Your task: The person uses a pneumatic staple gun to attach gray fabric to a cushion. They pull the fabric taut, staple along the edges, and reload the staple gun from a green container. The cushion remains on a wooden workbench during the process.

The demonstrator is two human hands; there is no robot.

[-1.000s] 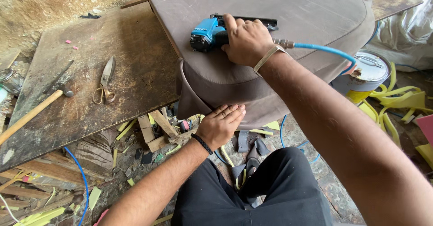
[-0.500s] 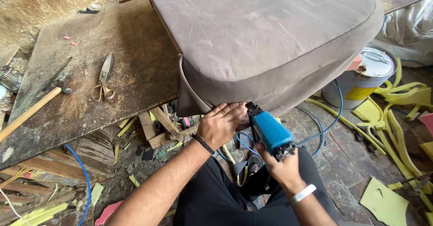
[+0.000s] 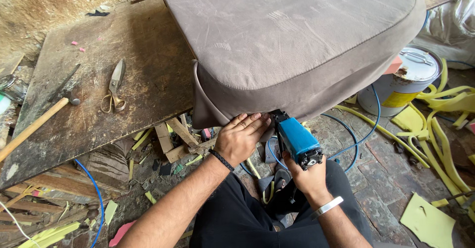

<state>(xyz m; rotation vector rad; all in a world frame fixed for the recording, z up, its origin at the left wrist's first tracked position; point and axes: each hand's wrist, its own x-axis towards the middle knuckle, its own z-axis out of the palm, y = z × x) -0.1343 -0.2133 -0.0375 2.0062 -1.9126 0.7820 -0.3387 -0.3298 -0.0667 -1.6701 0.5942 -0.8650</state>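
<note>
Nearby, scissors (image 3: 115, 86) and hammer (image 3: 37, 124) (on board); left hand (image 3: 241, 138) fingers together on cushion (image 3: 297, 40); right hand (image 3: 309, 176) gripping stapler (image 3: 298, 140).

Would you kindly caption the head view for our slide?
Left hand presses cushion fabric edge; right hand aims blue staple gun beneath.

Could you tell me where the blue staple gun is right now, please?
In the head view it is low and right of centre: the blue staple gun is in the right hand, nose at the brown cushion's lower edge, beside the left hand.
</note>
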